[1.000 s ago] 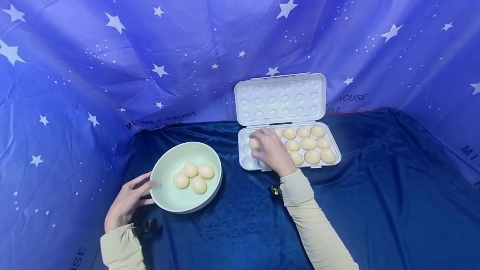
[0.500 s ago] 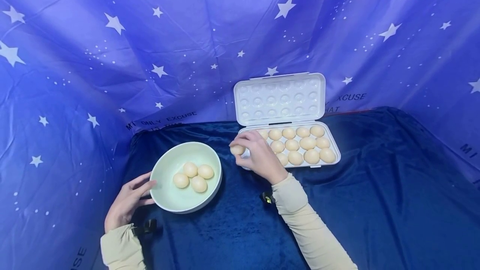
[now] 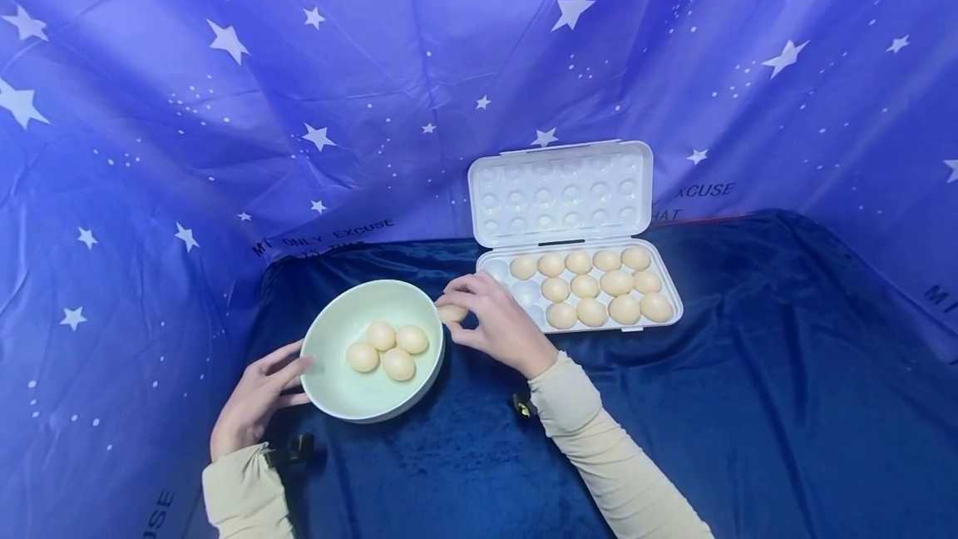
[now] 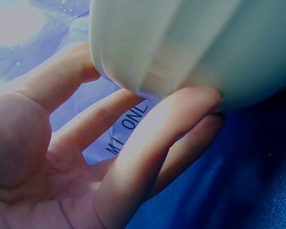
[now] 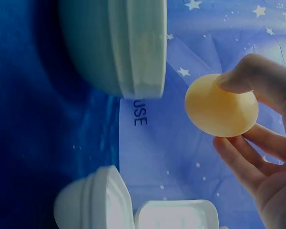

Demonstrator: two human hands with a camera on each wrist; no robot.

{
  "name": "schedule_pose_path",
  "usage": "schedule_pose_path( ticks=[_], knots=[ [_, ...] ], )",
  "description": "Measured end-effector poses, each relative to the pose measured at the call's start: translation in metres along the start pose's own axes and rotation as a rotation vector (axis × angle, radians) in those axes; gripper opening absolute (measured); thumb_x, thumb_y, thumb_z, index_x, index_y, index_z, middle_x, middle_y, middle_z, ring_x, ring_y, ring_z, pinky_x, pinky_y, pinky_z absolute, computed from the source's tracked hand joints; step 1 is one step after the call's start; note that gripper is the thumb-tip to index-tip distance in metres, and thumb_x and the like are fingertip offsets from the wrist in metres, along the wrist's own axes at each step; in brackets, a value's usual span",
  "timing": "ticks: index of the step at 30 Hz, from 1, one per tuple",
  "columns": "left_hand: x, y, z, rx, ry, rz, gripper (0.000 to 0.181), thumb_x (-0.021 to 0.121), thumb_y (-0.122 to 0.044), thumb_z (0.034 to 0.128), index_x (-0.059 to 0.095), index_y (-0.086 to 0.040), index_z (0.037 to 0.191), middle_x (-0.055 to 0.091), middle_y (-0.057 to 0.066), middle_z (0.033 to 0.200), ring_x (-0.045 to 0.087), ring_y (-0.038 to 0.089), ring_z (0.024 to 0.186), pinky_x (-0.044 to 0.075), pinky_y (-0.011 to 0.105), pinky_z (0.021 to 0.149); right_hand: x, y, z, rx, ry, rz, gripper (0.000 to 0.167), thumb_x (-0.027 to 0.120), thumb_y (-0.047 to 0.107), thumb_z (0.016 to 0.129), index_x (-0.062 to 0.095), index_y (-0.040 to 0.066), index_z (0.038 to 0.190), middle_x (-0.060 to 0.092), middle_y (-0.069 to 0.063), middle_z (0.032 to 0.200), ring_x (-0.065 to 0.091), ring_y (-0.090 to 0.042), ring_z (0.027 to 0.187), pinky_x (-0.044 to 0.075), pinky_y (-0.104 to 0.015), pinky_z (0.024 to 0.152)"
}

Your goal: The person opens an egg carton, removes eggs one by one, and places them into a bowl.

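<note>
My right hand (image 3: 497, 318) pinches a pale brown egg (image 3: 451, 314) between thumb and fingers, beside the right rim of a light green bowl (image 3: 329, 323). In the right wrist view that egg (image 5: 214, 107) is held up in the air, apart from the bowl (image 5: 143, 47). My left hand (image 3: 250, 406) grips the bowl's left edge, thumb over the rim and fingers against the outer wall, as the left wrist view shows. Several eggs (image 3: 381, 335) lie together inside the bowl. Behind and right of my right hand, a white egg box (image 3: 675, 306) holds several more eggs (image 3: 616, 282).
The egg box's dimpled lid (image 3: 561, 194) stands raised at the back. Bare hollows (image 3: 494, 268) show at the box's left end, partly behind my right hand. Dark blue velvet cloth (image 3: 748, 373) covers the table. A starry blue curtain (image 3: 419, 65) hangs behind.
My right hand has lifted the egg out of the egg box's left side and carried it left to the bowl's right rim. The left hand keeps its hold on the bowl.
</note>
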State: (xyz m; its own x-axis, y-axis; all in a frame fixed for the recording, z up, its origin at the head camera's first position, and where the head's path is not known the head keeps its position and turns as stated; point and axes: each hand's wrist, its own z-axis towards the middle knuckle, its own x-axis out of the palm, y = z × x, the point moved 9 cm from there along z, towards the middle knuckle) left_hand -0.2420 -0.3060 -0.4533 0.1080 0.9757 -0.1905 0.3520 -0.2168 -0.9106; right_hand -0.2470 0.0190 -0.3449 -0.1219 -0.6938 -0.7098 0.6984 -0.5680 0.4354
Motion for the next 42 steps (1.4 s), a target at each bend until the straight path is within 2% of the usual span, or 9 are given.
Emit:
schedule_pose_path(
  ticks=[9,15,18,24,30,39,42],
  knots=[
    [0.0,-0.001,-0.002,0.003,-0.004,-0.006,0.069,0.067,-0.03,0.0961,0.038,0.003,0.149,0.068,-0.018,0.103,0.072,0.006,0.09,0.061,0.034,0.076,0.019,0.014,0.0,-0.018,0.069,0.025,0.024,0.074,0.007,0.084,0.075,0.013,0.107,0.068,-0.002,0.115,0.057,-0.016,0.105,0.051,-0.03,0.093],
    [0.003,0.002,0.0,0.003,0.016,-0.027,0.067,0.067,-0.029,0.0965,0.038,0.002,0.149,0.07,-0.018,0.1,0.072,0.007,0.09,0.061,0.034,0.076,0.024,0.019,0.0,0.034,0.072,0.034,0.024,0.074,0.005,0.083,0.075,0.013,0.106,0.067,-0.003,0.115,0.057,-0.018,0.104,0.051,-0.031,0.091],
    [0.002,0.003,0.001,0.0,0.011,-0.035,0.066,0.068,-0.029,0.0961,0.041,0.001,0.148,0.07,-0.018,0.099,0.072,0.008,0.089,0.062,0.034,0.076,0.031,0.022,0.003,0.051,0.107,0.026,0.024,0.073,0.005,0.083,0.075,0.012,0.106,0.067,-0.003,0.114,0.056,-0.019,0.103,0.051,-0.031,0.09],
    [0.0,0.003,0.0,0.0,0.02,-0.03,0.065,0.067,-0.03,0.0966,0.041,-0.002,0.148,0.07,-0.019,0.099,0.072,0.007,0.089,0.061,0.034,0.076,0.052,0.026,0.011,0.027,0.239,-0.064,0.024,0.074,0.004,0.083,0.077,0.013,0.106,0.068,-0.002,0.114,0.056,-0.019,0.105,0.05,-0.027,0.094],
    [0.001,0.002,0.0,0.007,0.03,-0.041,0.059,0.066,-0.03,0.0971,0.045,-0.005,0.146,0.07,-0.019,0.099,0.072,0.006,0.09,0.061,0.033,0.076,0.064,0.027,0.016,0.031,0.348,-0.145,0.027,0.075,0.004,0.081,0.077,0.014,0.106,0.069,-0.001,0.112,0.058,-0.018,0.104,0.05,-0.027,0.094],
    [0.001,0.001,0.001,0.001,0.029,-0.042,0.057,0.066,-0.03,0.0971,0.046,-0.008,0.145,0.069,-0.02,0.099,0.072,0.006,0.09,0.061,0.033,0.076,0.081,0.023,0.023,0.051,0.438,-0.234,0.027,0.077,0.004,0.078,0.079,0.016,0.102,0.07,0.0,0.103,0.063,-0.017,0.1,0.052,-0.027,0.09],
    [0.001,0.002,0.0,0.004,0.037,-0.049,0.049,0.065,-0.03,0.0977,0.051,-0.014,0.142,0.069,-0.02,0.1,0.071,0.006,0.09,0.061,0.032,0.076,0.088,0.024,0.023,0.043,0.452,-0.278,0.027,0.079,0.006,0.076,0.079,0.019,0.099,0.071,0.002,0.099,0.064,-0.015,0.097,0.049,-0.028,0.085]
  ],
)
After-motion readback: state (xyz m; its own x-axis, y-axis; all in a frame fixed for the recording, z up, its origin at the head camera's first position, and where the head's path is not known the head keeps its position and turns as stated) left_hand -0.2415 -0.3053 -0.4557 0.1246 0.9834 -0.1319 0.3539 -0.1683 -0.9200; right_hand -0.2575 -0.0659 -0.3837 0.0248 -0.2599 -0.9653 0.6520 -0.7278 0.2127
